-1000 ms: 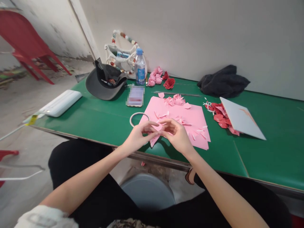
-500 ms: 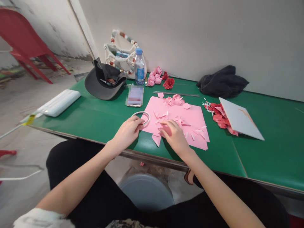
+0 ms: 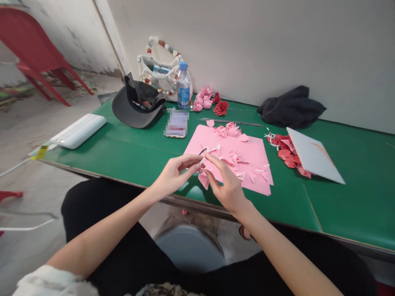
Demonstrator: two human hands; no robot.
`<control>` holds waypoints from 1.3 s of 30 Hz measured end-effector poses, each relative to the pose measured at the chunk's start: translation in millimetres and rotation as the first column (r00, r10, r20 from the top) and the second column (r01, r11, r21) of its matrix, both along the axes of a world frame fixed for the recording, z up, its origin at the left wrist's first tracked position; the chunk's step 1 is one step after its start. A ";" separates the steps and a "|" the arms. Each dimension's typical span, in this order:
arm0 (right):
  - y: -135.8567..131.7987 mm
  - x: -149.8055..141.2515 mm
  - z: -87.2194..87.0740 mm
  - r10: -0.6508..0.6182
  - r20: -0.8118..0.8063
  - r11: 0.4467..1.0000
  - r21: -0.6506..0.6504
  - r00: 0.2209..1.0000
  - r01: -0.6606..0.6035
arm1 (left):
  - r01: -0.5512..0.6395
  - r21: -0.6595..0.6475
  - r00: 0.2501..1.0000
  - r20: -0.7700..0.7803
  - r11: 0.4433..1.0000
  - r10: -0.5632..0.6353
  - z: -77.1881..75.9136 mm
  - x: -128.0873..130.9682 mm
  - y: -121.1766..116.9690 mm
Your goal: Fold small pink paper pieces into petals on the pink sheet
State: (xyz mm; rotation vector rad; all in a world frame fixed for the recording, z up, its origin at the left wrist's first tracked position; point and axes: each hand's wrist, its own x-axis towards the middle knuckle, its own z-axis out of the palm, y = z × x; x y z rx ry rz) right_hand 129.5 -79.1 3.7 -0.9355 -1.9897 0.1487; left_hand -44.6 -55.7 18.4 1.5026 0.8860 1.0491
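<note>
Nearest of all, a fluffy white sleeve [image 3: 46, 283] at the lower edge, black trousers [image 3: 121, 211] across the lap, and a round grey plastic object [image 3: 189, 248] below the table edge.

Just above the lap, both hands held narrow, fingertips closing toward each other: the left hand [image 3: 173, 177] and the right hand [image 3: 226, 185] pinching a thin white curved band of tape [image 3: 202, 156] between them, the band partly hidden by the fingers. Under and just past the hands, a sheet of pink paper [image 3: 197, 146] on a green table [image 3: 348, 213], strewn with small cut pink scraps [image 3: 231, 158], the right hand covering part of its near edge.

Left of the hands, a white rectangular plastic case [image 3: 78, 130] and a phone with a blurred screen [image 3: 175, 124]. Beyond the sheet, a thin metal rod [image 3: 230, 122], pink paper roses [image 3: 202, 100] and a red paper rose [image 3: 221, 107]. To the right, a heap of red paper petals [image 3: 285, 152] partly under a tilted white board [image 3: 313, 155].

Farther off, a dark grey cap [image 3: 134, 109], a water bottle with a blue cap [image 3: 183, 90] standing in front of a white beaded bag [image 3: 157, 70], a crumpled black cloth [image 3: 291, 113], and a red plastic chair [image 3: 37, 49] at the far left.
</note>
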 end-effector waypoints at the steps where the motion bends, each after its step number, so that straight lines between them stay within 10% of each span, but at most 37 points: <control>1: -0.1 -0.3 -0.1 0.005 0.015 1.000 0.014 1.000 -0.005 | -0.013 -0.006 1.000 0.016 1.000 0.013 -1.4 0.1 0.3; 11: -5.8 -9.6 9.4 -0.078 -0.243 0.988 -0.148 0.967 0.043 | -0.106 0.056 0.994 0.011 0.993 0.106 -12.5 3.0 2.1; 23: 5.2 3.0 -11.1 -0.024 0.110 0.988 0.153 0.994 0.007 | -0.038 -0.173 0.990 0.125 0.984 0.060 -7.1 4.7 0.3; 39: 2.9 -4.8 -0.7 -0.086 -0.157 0.994 0.049 0.984 0.095 | -0.059 -0.149 0.994 0.086 0.987 0.072 -8.8 7.9 1.0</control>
